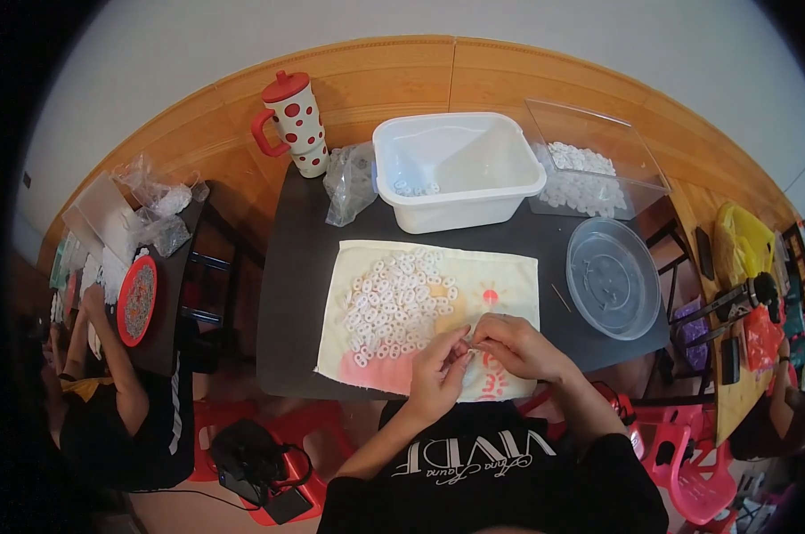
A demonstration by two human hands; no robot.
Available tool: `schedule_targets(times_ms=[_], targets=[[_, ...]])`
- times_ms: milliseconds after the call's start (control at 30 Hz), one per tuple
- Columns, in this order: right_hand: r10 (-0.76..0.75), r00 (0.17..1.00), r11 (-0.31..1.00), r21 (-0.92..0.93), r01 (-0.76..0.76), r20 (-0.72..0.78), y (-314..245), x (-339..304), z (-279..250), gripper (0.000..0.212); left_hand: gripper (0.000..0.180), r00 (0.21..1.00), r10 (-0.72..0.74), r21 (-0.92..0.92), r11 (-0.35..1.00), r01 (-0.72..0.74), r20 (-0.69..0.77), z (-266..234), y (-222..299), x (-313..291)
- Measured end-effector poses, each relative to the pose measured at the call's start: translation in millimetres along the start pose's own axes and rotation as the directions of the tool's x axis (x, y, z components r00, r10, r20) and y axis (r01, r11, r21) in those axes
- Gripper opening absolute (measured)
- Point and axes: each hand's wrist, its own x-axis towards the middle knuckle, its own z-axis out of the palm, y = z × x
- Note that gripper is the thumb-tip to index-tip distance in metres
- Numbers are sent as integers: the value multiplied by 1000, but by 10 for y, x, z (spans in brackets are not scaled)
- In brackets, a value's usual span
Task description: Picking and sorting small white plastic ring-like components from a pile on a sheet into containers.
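Above the front edge of a cream towel [500,276], my left hand [438,378] and my right hand [516,345] meet, fingertips almost touching. Both are closed in a pinch around something small and whitish, too hidden to name. A loose heap of small white plastic pieces, each with two holes [394,303], covers the left half of the towel, just beyond my left hand. The towel has a pink and orange print and lies flat on the dark table [296,294].
Behind the towel stands a white tub [460,214] with a few pieces inside. Right of it, a clear box [589,182] holds white pieces. A round clear lid [612,280], a thin stick [561,297], a plastic bag [349,182] and a dotted tumbler [300,125] surround it. Co-workers sit at both sides.
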Motion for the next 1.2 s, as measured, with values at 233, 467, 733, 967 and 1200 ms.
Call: schedule_targets(times_ms=[233, 467, 733, 967, 1200], targets=[[-3, 1000, 1000, 10, 2, 12, 10, -3, 8, 8, 41, 999, 44, 25, 999, -44, -2, -4, -15, 2], [-48, 999, 990, -131, 50, 24, -40, 29, 46, 5, 45, 1000, -26, -49, 998, 25, -18, 4, 42, -29], [-54, 998, 981, -185, 57, 23, -28, 9, 77, 10, 46, 997, -71, -104, 992, 67, -40, 27, 12, -45], [-51, 979, 998, -39, 44, -197, -160, 49, -14, 17, 46, 997, -75, -78, 994, 72, -29, 19, 27, -33], [-171, 977, 985, -46, 166, -125, -69, 41, 107, 21, 45, 998, -56, -78, 996, 53, -33, 25, 55, -30]])
